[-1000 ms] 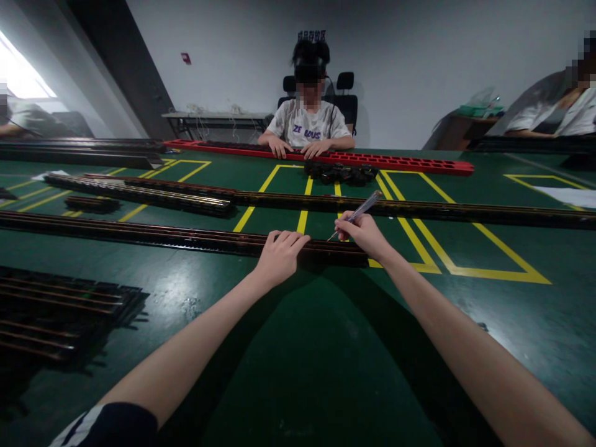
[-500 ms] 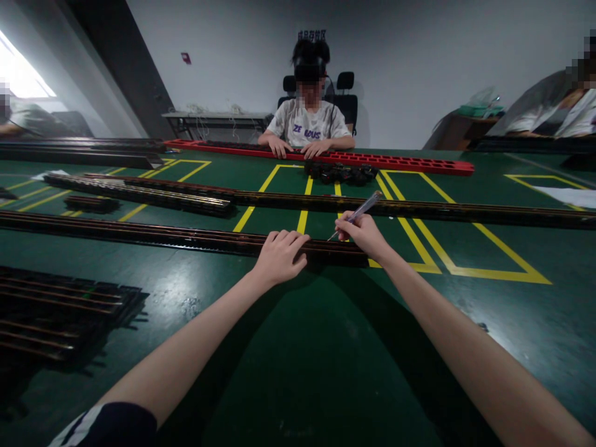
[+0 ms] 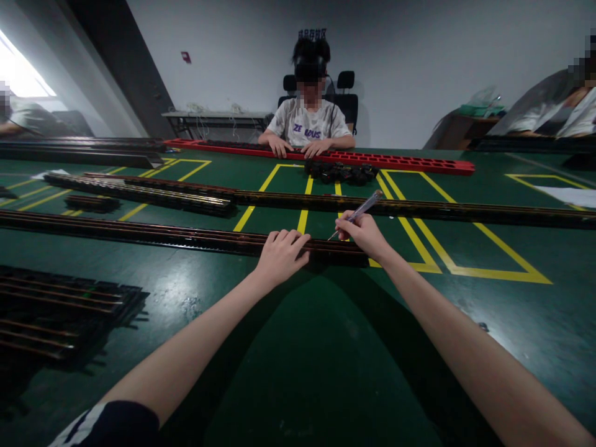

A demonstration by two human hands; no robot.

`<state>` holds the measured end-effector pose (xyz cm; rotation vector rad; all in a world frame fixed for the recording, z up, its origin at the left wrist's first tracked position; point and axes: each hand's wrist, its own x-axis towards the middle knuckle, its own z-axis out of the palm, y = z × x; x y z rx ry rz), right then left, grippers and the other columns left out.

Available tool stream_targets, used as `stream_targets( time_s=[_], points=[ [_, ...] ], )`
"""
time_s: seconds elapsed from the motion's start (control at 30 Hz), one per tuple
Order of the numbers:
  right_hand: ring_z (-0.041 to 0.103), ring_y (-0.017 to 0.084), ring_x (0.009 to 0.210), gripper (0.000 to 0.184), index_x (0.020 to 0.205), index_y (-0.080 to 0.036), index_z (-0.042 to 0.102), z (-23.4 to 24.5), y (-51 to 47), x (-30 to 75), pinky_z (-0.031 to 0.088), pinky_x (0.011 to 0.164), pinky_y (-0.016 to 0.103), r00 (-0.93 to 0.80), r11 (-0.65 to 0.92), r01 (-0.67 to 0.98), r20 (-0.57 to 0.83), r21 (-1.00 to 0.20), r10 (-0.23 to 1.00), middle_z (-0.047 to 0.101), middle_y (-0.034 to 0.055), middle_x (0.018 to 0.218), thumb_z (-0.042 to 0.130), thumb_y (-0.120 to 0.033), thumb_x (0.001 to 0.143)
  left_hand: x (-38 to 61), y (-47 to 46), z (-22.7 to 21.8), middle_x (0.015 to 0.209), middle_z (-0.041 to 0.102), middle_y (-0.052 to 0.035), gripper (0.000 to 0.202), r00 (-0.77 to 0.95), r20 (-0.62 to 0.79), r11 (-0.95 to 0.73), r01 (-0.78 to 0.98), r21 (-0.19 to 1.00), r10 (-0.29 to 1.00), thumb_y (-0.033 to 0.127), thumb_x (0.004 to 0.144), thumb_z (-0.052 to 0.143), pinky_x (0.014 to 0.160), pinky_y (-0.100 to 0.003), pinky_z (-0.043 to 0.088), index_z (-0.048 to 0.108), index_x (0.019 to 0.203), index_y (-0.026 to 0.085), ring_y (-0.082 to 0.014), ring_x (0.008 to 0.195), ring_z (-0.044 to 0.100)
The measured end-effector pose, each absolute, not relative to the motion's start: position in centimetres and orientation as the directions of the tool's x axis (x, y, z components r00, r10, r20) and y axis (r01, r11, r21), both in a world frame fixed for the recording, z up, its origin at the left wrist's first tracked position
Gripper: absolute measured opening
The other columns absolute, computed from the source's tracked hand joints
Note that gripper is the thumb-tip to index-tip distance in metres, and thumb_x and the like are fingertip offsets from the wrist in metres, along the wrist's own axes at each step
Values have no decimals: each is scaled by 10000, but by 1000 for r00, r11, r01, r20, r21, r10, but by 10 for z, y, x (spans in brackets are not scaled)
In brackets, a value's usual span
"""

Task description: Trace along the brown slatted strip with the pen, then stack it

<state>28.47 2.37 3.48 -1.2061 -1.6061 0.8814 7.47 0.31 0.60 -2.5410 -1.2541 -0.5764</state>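
Observation:
My left hand lies over a long dark strip with copper-coloured lines, close to the strip's right end. Its fingers are slightly apart and rest on top, with the thumb toward the near edge. My right hand is closed in a pen-like grip around a thin screwdriver with a clear handle. The slim shaft slants down to the left, and its tip meets or hovers just over the strip; I cannot tell which. The strip lies flat across the green table.
More dark strips are stacked at the near left. Behind my strip lie a bundle of strips and another long strip. A black pile stands before a red slotted tray. A person sits opposite, hands at that tray.
My left thumb has shifted very slightly to the right. The right hand, screwdriver and strip look unmoved.

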Motion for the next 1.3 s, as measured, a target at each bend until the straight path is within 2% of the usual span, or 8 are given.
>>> stream_targets(
  time_s=[0.23, 0.47, 0.7, 1.3],
  points=[
    [543, 132, 524, 186, 653, -180, 559, 35, 24, 282, 435, 584, 277, -123, 274, 318, 247, -908, 961, 574, 2, 534, 584, -334, 756, 75, 2, 5, 1112, 646, -79, 312, 522, 470, -572, 819, -42, 712, 288, 891, 428, 865, -418, 392, 592, 1132, 176, -244, 987, 565],
    [546, 131, 537, 201, 658, -182, 559, 33, 24, 282, 439, 595, 278, -127, 270, 314, 242, -910, 962, 574, -1, 542, 593, -356, 754, 74, 3, 2, 1129, 647, -73, 308, 506, 488, -578, 816, -4, 711, 253, 890, 418, 908, -418, 365, 585, 1138, 176, -229, 1033, 565],
    [535, 130, 525, 218, 648, -182, 558, 36, 24, 284, 430, 595, 283, -109, 253, 308, 230, -917, 967, 557, -4, 527, 607, -377, 732, 74, 2, 2, 1148, 642, -77, 344, 522, 483, -587, 809, -20, 703, 220, 901, 378, 923, -428, 351, 570, 1185, 188, -234, 1055, 560],
    [507, 106, 474, 223, 612, -169, 559, 29, 27, 285, 419, 551, 263, -79, 237, 144, 228, -961, 971, 540, -16, 492, 642, -363, 686, 73, 2, 3, 1150, 639, -72, 356, 528, 485, -586, 809, -40, 697, 175, 889, 382, 926, -420, 348, 570, 1192, 183, -223, 1058, 561]
  ],
)
